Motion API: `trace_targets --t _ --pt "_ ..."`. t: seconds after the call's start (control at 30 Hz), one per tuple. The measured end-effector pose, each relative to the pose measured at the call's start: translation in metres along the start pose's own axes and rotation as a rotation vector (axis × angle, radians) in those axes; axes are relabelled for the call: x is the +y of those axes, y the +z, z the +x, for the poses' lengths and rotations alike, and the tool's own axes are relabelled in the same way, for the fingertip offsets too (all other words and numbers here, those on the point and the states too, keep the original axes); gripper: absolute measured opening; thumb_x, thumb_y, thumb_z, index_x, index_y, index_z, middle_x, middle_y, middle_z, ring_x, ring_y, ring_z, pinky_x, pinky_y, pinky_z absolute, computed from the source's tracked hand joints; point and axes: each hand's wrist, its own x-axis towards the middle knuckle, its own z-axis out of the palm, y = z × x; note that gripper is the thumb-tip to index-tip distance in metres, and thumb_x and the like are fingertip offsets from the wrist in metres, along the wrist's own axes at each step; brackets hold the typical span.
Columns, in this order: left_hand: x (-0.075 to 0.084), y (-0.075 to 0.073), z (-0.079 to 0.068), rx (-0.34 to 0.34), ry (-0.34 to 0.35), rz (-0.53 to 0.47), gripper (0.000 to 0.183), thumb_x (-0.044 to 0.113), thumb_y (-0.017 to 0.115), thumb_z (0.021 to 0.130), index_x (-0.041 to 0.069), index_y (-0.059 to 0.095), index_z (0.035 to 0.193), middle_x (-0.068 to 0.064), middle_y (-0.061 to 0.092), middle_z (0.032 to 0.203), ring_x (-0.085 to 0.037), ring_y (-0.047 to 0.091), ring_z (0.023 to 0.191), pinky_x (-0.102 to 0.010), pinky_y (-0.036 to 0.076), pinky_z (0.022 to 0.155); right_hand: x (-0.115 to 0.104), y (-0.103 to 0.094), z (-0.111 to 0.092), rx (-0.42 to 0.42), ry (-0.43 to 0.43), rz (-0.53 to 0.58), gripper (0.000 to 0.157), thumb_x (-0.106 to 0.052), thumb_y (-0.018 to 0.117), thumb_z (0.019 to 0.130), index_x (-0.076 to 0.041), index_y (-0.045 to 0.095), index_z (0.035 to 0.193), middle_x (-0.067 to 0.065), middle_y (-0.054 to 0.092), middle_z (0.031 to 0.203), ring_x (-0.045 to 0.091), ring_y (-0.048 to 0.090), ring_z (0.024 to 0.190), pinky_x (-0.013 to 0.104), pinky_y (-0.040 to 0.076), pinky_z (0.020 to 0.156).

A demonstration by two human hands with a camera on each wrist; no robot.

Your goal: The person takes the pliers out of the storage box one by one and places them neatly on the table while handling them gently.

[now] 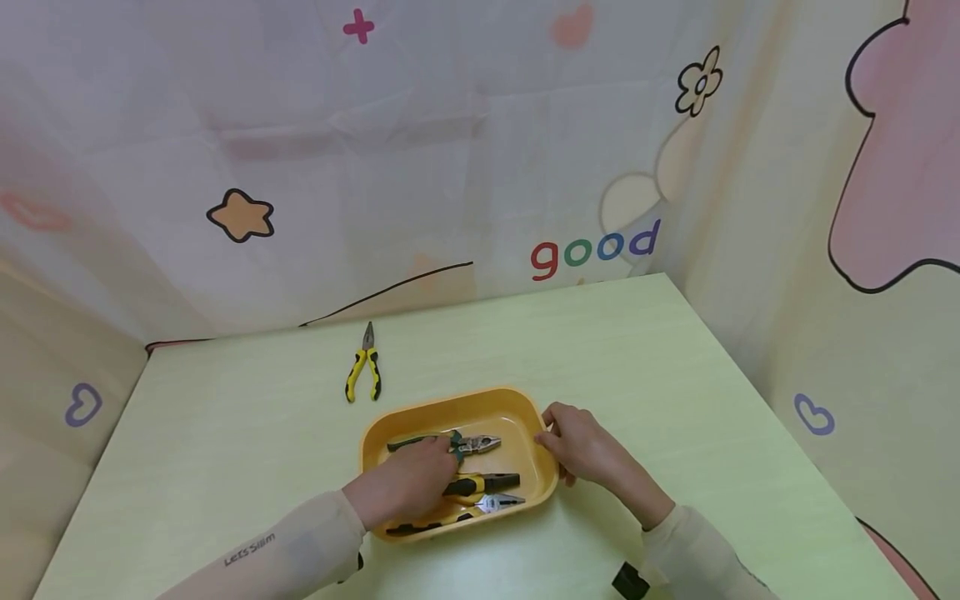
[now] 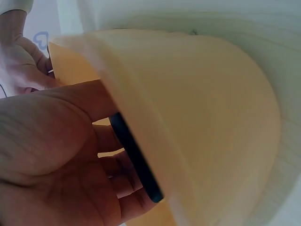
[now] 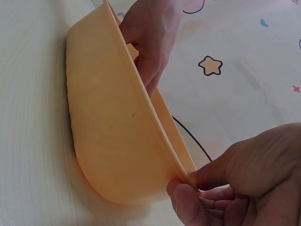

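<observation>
A yellow plastic tray [image 1: 442, 409] stands on the table with several pliers inside. My left hand [image 1: 412, 479] reaches into it over the green-handled combination pliers [image 1: 480, 445], its fingers at their handles. In the left wrist view a dark handle [image 2: 136, 157] lies against the curled fingers, partly hidden by the tray wall. Beside that hand lie black-and-yellow pliers [image 1: 491, 482] and, along the near wall, another pair with a silver head [image 1: 498, 502]. At the tray's right end, my right hand [image 1: 585, 446] pinches the rim between thumb and fingers.
Long-nose pliers [image 1: 367, 362] with yellow-and-black handles lie on the table [image 1: 637, 358] behind the tray, jaws pointing away. A small black object [image 1: 631, 581] is near the right sleeve. Printed curtains [image 1: 420, 167] border the table at the back and sides.
</observation>
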Motion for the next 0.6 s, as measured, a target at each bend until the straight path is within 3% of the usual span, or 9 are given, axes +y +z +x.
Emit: trace_targets --t 0.3,0.6 --pt "-0.0046 0.001 0.0047 -0.018 -0.004 -0.034 0.035 0.036 0.085 0.088 0.007 0.07 0.103 -0.007 0.058 0.106 -0.02 0.057 0.092 -0.037 0.054 0.086 0.0003 0.001 0.0002 0.003 -0.004 -0.009 0.008 -0.003 0.062 0.102 0.002 0.056 0.105 0.014 0.061 0.071 0.017 0.054 0.042 0.027 0.045 0.044" --pt "-0.003 -0.0079 0.0035 -0.053 -0.036 -0.125 0.035 0.035 0.088 0.084 0.01 0.067 0.096 -0.002 0.053 0.099 -0.017 0.05 0.084 -0.034 0.049 0.079 0.0006 0.0014 0.0008 0.002 -0.011 -0.007 0.008 -0.003 0.062 0.102 0.001 0.056 0.105 0.013 0.06 0.069 0.017 0.054 0.042 0.027 0.045 0.044"
